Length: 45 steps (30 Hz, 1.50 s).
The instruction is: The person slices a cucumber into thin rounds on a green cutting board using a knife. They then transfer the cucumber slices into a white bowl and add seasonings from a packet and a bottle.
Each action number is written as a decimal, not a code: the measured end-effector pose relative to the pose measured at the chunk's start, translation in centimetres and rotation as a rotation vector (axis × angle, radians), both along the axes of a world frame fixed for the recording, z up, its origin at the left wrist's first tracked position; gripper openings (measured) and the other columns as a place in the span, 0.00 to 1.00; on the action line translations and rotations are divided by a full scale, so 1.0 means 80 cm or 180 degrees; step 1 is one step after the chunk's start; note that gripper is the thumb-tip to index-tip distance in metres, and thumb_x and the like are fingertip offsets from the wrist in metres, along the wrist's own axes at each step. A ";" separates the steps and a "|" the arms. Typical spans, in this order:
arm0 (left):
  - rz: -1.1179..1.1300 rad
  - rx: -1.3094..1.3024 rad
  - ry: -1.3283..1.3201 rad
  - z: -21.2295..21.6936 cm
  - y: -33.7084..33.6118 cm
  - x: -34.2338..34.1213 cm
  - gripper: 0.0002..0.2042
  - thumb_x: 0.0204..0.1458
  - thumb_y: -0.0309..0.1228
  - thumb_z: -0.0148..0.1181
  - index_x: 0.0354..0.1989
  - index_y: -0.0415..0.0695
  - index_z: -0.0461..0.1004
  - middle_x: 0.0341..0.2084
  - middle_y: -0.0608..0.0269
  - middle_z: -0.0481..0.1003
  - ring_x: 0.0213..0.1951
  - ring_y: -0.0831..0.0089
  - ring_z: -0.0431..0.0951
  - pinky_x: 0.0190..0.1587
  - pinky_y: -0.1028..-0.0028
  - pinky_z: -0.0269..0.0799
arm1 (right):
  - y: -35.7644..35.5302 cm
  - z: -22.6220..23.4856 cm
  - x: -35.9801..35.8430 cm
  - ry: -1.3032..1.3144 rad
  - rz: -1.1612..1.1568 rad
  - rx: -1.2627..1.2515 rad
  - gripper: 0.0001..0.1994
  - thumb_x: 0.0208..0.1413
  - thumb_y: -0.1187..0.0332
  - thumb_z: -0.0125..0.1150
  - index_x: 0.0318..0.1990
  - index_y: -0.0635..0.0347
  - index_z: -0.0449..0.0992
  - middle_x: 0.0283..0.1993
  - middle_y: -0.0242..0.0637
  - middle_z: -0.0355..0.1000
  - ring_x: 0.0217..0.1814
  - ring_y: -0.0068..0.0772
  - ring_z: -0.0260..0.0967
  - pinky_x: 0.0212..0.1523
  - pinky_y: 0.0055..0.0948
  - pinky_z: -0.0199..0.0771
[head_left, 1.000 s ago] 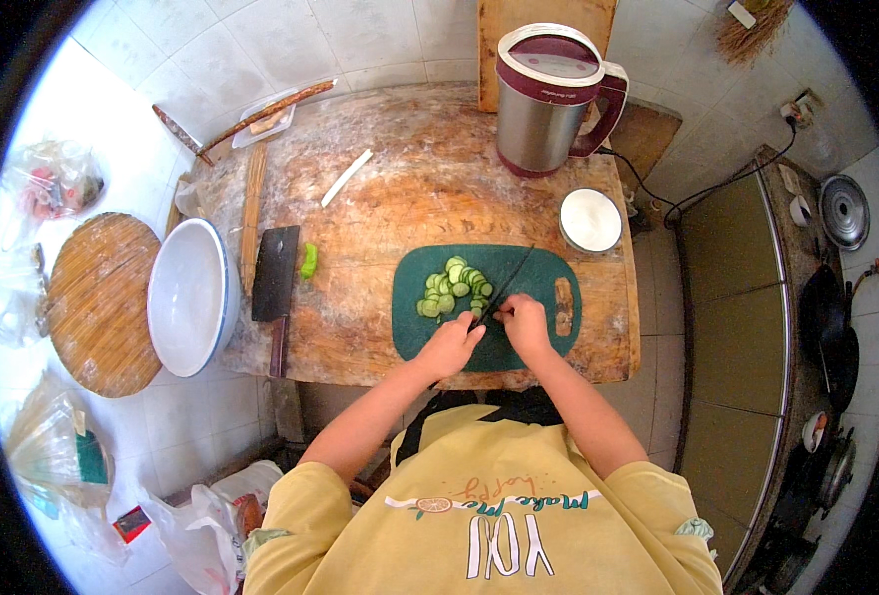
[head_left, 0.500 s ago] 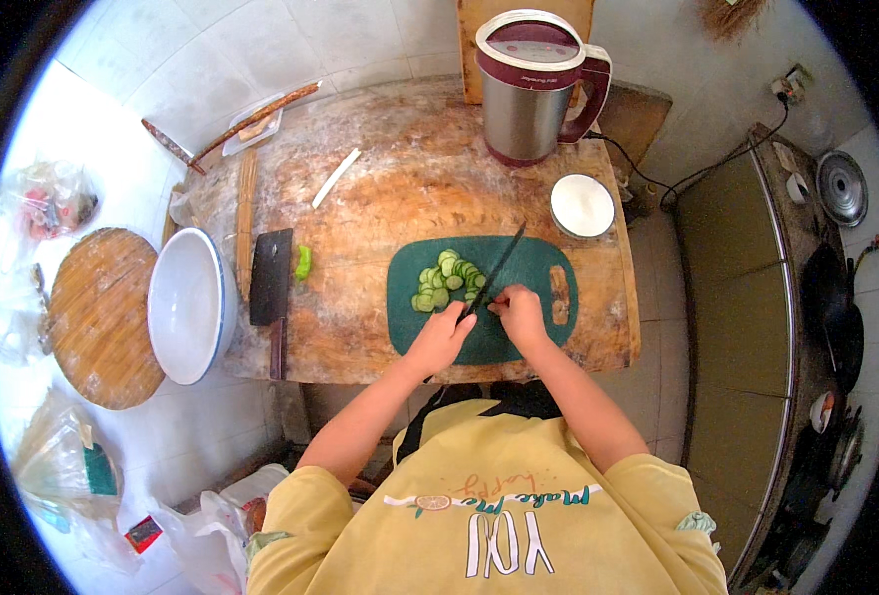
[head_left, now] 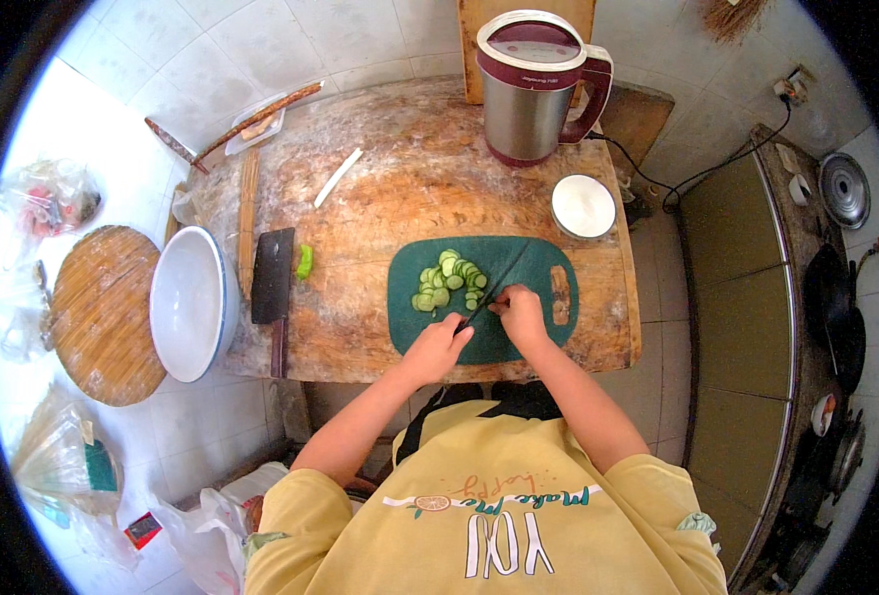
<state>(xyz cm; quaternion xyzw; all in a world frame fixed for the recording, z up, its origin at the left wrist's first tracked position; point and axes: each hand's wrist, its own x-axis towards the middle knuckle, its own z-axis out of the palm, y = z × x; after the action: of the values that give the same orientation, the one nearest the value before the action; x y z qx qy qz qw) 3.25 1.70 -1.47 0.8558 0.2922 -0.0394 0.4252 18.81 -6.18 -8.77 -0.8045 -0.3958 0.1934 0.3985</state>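
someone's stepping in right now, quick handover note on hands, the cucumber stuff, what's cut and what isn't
Right hand grips the knife, blade on the green cutting board.
Left hand rests on the board beside the blade; anything under its fingers is hidden.
Done: a pile of cucumber slices sits on the board's left half.
Left: a green end piece lies off the board by the cleaver.

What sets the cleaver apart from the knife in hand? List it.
The cleaver is broad and rectangular; the knife is slim. The cleaver lies untouched on the wooden table; the knife is gripped by the right hand over the green cutting board. Both look dark-bladed.
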 end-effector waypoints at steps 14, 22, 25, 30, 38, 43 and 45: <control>0.0061 -0.0110 0.0041 -0.006 0.002 0.013 0.15 0.57 0.38 0.43 0.34 0.34 0.61 0.24 0.40 0.69 0.33 0.42 0.70 0.34 0.55 0.63 | 0.002 0.002 0.002 -0.0100 0.0128 -0.0052 0.03 0.36 0.79 0.59 0.23 0.67 0.73 0.29 0.53 0.69 0.33 0.53 0.68 0.36 0.43 0.69; 0.0224 0.0100 0.0034 -0.028 -0.008 0.017 0.16 0.56 0.38 0.44 0.36 0.33 0.62 0.23 0.38 0.70 0.32 0.42 0.70 0.33 0.55 0.65 | 0.000 -0.013 0.000 -0.0315 0.0069 -0.0003 0.06 0.35 0.76 0.65 0.22 0.68 0.74 0.29 0.50 0.69 0.31 0.49 0.69 0.33 0.39 0.69; 0.0342 0.0090 -0.0158 -0.033 -0.011 0.018 0.16 0.57 0.38 0.44 0.37 0.32 0.62 0.23 0.38 0.70 0.32 0.42 0.70 0.32 0.55 0.65 | -0.001 -0.007 -0.002 -0.0119 0.0031 -0.0026 0.05 0.36 0.76 0.64 0.22 0.68 0.74 0.29 0.49 0.69 0.31 0.50 0.68 0.33 0.40 0.69; 0.0484 0.0054 -0.0277 -0.037 -0.008 0.022 0.16 0.56 0.38 0.44 0.37 0.33 0.63 0.25 0.39 0.71 0.33 0.42 0.71 0.34 0.56 0.65 | -0.001 -0.005 -0.001 -0.0128 0.0045 0.0102 0.03 0.36 0.80 0.58 0.24 0.66 0.74 0.30 0.51 0.68 0.34 0.52 0.68 0.37 0.42 0.68; 0.0343 0.0011 -0.0186 -0.008 -0.019 0.014 0.16 0.57 0.37 0.44 0.42 0.34 0.63 0.27 0.38 0.71 0.35 0.43 0.71 0.35 0.56 0.65 | -0.001 -0.005 0.001 0.0139 0.0020 -0.0069 0.04 0.36 0.79 0.60 0.24 0.66 0.74 0.31 0.52 0.69 0.36 0.54 0.68 0.39 0.41 0.68; 0.0316 0.0077 -0.0200 -0.011 -0.020 0.011 0.16 0.57 0.37 0.43 0.40 0.34 0.63 0.25 0.38 0.71 0.33 0.42 0.71 0.35 0.54 0.65 | 0.000 -0.005 0.003 -0.0133 0.0101 -0.0178 0.04 0.38 0.77 0.63 0.25 0.68 0.76 0.31 0.50 0.71 0.32 0.48 0.70 0.34 0.39 0.71; 0.0319 0.0032 -0.0105 -0.012 -0.019 0.009 0.16 0.57 0.37 0.43 0.42 0.34 0.62 0.27 0.37 0.71 0.35 0.42 0.71 0.36 0.55 0.65 | 0.000 -0.005 0.003 -0.0138 0.0109 -0.0144 0.05 0.37 0.78 0.63 0.25 0.68 0.76 0.30 0.50 0.71 0.32 0.48 0.70 0.35 0.38 0.71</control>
<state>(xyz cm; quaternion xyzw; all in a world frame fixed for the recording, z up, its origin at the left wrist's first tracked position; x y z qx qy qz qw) 3.94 0.17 -2.45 0.8428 0.3278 -0.0025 0.4270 19.06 -6.21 -9.15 -0.8104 -0.4135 0.1917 0.3681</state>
